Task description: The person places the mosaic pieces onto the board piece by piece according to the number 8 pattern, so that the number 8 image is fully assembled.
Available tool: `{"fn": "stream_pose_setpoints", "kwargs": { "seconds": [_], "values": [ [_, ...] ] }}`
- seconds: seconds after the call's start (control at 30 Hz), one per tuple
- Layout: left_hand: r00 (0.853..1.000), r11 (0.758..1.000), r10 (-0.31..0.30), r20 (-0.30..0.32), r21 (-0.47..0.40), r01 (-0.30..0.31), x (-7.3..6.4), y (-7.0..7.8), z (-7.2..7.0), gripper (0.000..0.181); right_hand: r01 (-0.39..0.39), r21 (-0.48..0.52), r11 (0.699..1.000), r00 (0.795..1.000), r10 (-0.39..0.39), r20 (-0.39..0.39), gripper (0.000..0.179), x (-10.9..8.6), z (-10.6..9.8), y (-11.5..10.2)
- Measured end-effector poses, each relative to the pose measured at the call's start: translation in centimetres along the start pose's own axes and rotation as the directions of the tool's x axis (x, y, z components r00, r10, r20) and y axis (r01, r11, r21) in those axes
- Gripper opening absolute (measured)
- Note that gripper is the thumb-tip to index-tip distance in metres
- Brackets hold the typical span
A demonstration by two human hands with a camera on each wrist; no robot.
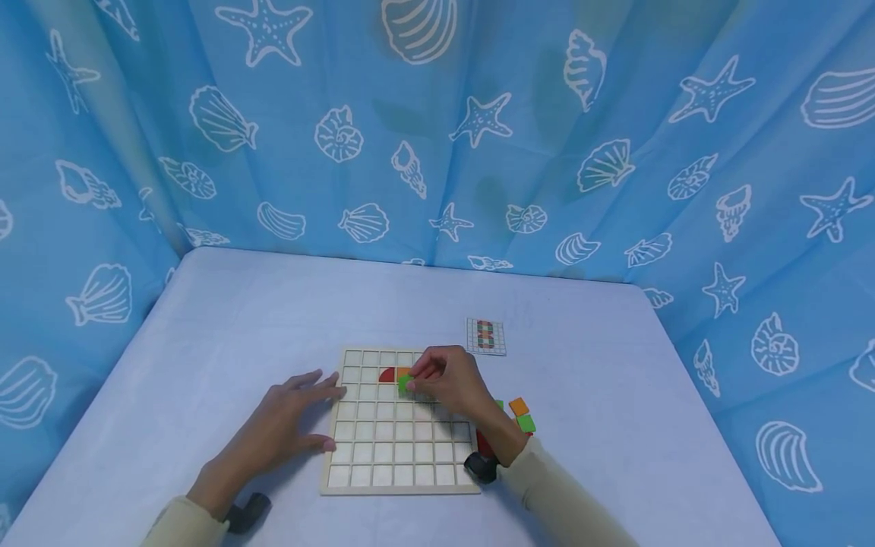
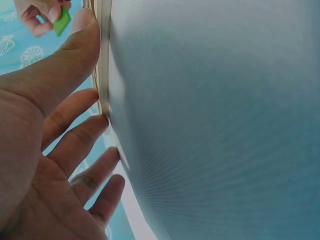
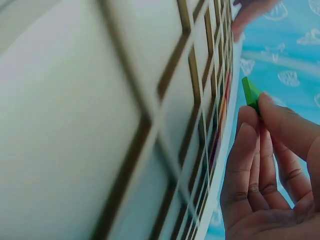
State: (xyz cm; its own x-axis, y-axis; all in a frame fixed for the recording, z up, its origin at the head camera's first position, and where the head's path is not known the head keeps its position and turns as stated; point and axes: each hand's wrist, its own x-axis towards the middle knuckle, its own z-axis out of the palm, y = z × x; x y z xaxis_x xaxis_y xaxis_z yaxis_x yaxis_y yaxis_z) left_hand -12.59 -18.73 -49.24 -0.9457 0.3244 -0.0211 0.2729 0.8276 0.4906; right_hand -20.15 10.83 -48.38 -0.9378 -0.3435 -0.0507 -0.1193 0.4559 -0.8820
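Taking the board (image 1: 402, 490) as landmark, the green tile (image 1: 403, 385) is over its far half, just on the near side of the orange piece (image 1: 405, 372) and up and right of most of the bare squares. The right hand (image 1: 453, 380) pinches it between thumb and fingertips, reaching in across the board's right edge, so this is plainly the nearer hand. In the right wrist view the tile is tipped rather than flat, and seems clear of the board—fingers cover part of it, and no long axis shows. The left hand (image 1: 283, 422) grasps nothing: its fingers are spread and, with the thumb, touch the board's left edge, well apart from the tile. A red piece (image 1: 387, 375) sits on the board, left of the orange one; a small pattern card (image 1: 486, 336) lies beyond the board's far right corner.
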Motion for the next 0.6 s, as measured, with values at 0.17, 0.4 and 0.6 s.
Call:
{"fn": "stream_pose_setpoints", "kwargs": {
  "seconds": [0.17,0.4,0.6],
  "values": [
    [1.0,1.0,0.003,-0.004,-0.01,-0.003,-0.1,0.0,-0.1,0.082,0.01,-0.052,0.999,0.999,-0.008,0.047,0.011,0.6,1.5,-0.8],
    [1.0,1.0,0.015,-0.008,-0.016,-0.015,-0.2,-0.1,-0.2,0.081,-0.045,-0.184,0.982,0.997,0.055,0.049,0.016,1.2,2.7,-1.6],
    [1.0,1.0,0.012,-0.002,-0.017,-0.012,-0.1,-0.2,-0.1,0.081,-0.021,-0.267,0.963,0.998,0.038,0.058,0.017,1.4,3.1,-1.8]
  ]
}}
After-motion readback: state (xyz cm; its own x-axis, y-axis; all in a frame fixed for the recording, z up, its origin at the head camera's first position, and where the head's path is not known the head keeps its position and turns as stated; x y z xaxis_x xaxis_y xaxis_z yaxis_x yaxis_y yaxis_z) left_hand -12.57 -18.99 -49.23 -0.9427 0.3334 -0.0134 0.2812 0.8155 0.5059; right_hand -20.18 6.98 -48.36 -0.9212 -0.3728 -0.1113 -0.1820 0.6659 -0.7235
